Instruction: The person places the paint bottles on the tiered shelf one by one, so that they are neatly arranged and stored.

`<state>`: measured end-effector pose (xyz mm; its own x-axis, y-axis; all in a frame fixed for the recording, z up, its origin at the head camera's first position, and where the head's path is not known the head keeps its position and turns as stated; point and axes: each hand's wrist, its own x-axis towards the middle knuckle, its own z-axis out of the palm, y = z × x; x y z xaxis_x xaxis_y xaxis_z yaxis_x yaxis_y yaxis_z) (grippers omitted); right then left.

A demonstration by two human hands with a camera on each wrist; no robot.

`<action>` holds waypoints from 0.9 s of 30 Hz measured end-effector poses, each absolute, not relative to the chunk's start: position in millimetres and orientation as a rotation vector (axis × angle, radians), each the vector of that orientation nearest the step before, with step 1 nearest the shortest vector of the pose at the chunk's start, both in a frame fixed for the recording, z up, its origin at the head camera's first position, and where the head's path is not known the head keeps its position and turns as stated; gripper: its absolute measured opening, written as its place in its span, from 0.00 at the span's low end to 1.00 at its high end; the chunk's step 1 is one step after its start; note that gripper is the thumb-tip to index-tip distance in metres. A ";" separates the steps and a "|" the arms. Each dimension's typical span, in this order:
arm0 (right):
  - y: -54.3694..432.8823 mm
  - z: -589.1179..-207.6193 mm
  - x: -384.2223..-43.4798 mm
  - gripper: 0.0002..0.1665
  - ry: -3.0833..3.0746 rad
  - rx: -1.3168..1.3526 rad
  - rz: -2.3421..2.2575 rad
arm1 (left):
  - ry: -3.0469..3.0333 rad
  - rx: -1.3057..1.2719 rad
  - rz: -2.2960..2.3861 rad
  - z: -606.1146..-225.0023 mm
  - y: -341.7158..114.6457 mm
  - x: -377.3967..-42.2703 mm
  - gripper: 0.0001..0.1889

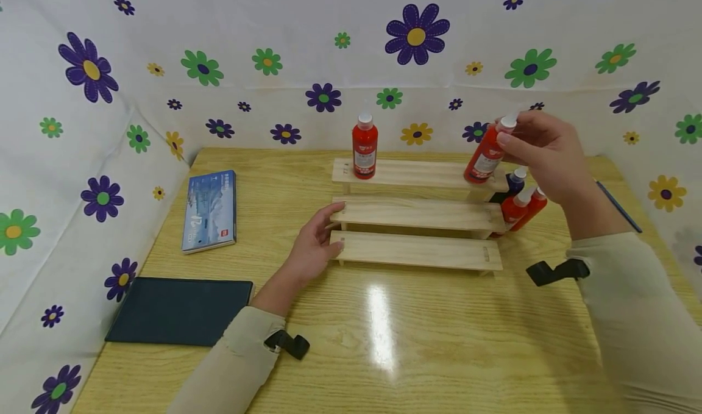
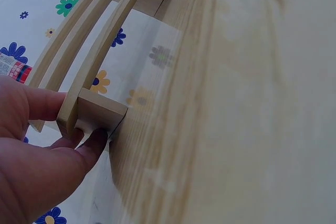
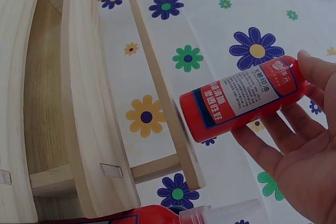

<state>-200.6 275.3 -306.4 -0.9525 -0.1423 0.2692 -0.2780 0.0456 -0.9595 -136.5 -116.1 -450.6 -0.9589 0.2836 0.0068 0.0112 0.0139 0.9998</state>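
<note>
By its neck, just under the white cap, my right hand holds a red ink bottle. The bottle leans, its base at the right end of the top tier of a three-tier wooden rack. In the right wrist view the bottle's printed label faces the camera. My left hand grips the rack's left end; in the left wrist view its thumb and fingers are around the end of a plank. Another red bottle stands upright at the left of the top tier.
Beside the rack's right end are two more red bottles and a dark blue bottle, partly hidden. A blue pen-like stick lies further right. At left lie a blue-and-white box and a dark notebook. Flowered cloth hangs behind the table.
</note>
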 end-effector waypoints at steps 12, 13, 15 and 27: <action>276.5 -309.1 -203.2 0.13 -2.217 0.494 2.081 | 2.093 0.320 2.059 -450.3 -115.5 -135.9 0.39; 276.5 -309.2 -203.1 0.13 -2.214 0.497 2.086 | 2.092 0.324 2.060 -450.3 -115.4 -136.0 0.39; 276.7 -309.3 -202.7 0.14 -2.206 0.505 2.095 | 2.091 0.331 2.060 -450.4 -115.3 -136.2 0.39; 277.4 -310.3 -199.4 0.19 -2.287 0.436 1.950 | 2.089 0.324 2.063 -450.2 -115.0 -136.0 0.39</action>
